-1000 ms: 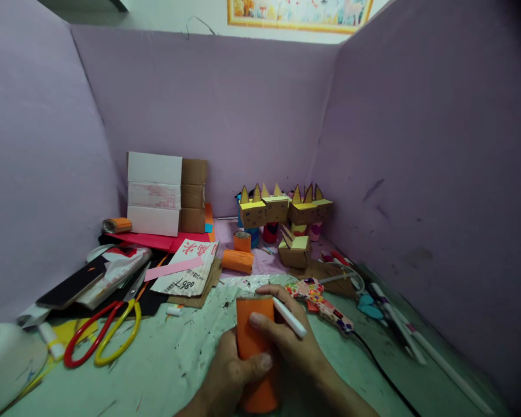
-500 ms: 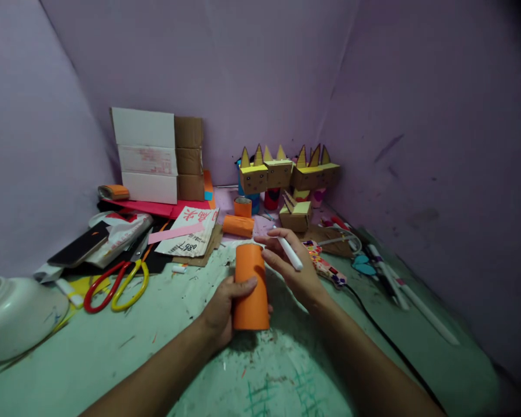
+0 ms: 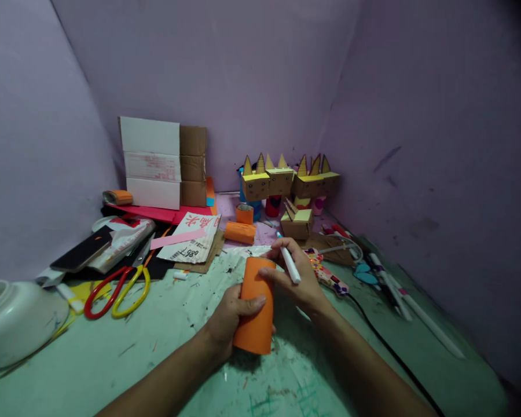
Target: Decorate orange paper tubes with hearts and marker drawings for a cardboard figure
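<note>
An orange paper tube (image 3: 255,330) stands slightly tilted over the table in the middle of the head view. My left hand (image 3: 232,317) is closed around its lower half, thumb across the front, the other fingers mostly hidden behind. Between the fingers of my right hand (image 3: 303,278) rests a white marker (image 3: 291,267) with a blue end pointing up and away. My right thumb touches the tube's upper right side. Inside the tube is not visible.
Scissors with red and yellow handles (image 3: 131,292) lie left, by a white bowl (image 3: 21,324). Behind stand cardboard animal heads (image 3: 255,186), a small box head (image 3: 297,225) and a rolled orange tube (image 3: 240,232). A corded patterned tool (image 3: 330,276) and several pens (image 3: 434,328) lie right.
The orange tube has come lower and closer and leans a little to the right. My right thumb has moved onto its upper side, while the marker stays in my right hand.
</note>
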`<action>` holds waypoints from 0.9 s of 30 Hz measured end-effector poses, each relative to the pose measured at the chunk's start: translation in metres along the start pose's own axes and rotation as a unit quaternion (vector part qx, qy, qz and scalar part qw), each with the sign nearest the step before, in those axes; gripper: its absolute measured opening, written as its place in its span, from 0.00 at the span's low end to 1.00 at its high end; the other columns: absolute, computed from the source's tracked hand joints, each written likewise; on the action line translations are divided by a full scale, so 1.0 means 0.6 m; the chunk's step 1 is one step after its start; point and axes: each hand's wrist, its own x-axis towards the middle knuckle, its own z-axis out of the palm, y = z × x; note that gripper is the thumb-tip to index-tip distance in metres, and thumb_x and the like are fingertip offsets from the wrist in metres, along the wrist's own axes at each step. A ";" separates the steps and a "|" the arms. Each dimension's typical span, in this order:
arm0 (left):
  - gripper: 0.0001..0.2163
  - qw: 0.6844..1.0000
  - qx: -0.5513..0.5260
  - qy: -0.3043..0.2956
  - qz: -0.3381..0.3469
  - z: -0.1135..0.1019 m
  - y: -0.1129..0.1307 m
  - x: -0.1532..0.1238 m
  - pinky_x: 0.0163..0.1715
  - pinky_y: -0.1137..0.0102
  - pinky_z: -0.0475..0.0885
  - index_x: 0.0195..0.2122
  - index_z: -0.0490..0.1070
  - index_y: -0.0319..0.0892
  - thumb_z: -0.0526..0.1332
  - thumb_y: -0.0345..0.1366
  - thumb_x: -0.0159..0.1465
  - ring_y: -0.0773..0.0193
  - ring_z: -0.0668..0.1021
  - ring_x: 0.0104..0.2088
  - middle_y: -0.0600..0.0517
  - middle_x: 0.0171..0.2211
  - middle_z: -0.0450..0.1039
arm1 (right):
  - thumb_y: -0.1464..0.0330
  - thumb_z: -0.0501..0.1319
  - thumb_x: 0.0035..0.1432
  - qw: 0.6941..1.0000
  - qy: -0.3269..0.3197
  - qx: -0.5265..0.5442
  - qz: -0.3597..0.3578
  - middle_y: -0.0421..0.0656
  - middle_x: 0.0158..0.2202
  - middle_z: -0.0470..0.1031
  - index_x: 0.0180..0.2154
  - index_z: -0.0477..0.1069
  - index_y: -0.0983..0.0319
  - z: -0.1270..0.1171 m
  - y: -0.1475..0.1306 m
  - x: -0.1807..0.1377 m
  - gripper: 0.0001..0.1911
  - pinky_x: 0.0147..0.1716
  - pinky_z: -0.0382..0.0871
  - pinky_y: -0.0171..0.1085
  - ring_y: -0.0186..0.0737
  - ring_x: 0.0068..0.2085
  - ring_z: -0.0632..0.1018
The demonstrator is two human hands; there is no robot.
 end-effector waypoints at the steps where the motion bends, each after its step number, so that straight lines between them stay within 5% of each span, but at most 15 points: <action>1: 0.26 1.000 0.001 -0.002 -0.002 -0.001 -0.001 0.001 0.20 0.69 0.71 0.34 0.68 0.38 0.74 0.44 0.37 0.61 0.76 0.19 0.52 0.21 0.73 | 0.70 0.72 0.36 1.000 0.005 0.002 0.005 0.36 0.30 0.73 0.33 0.64 0.56 0.001 -0.001 -0.001 0.22 0.31 0.69 0.37 0.39 0.32 0.74; 10: 0.25 1.000 0.024 -0.015 -0.003 -0.005 -0.001 0.004 0.21 0.69 0.70 0.34 0.67 0.38 0.72 0.44 0.39 0.61 0.76 0.20 0.51 0.22 0.73 | 0.68 0.74 0.37 0.996 0.009 0.081 0.031 0.35 0.28 0.75 0.29 0.60 0.57 0.002 0.001 -0.007 0.23 0.29 0.71 0.34 0.36 0.29 0.75; 27: 0.21 0.999 0.022 -0.037 0.007 -0.008 -0.003 0.005 0.21 0.69 0.70 0.35 0.67 0.37 0.70 0.41 0.44 0.62 0.76 0.20 0.51 0.23 0.72 | 0.66 0.75 0.38 0.998 0.007 0.066 0.010 0.35 0.28 0.76 0.29 0.59 0.57 -0.004 0.007 -0.008 0.24 0.29 0.70 0.34 0.36 0.29 0.75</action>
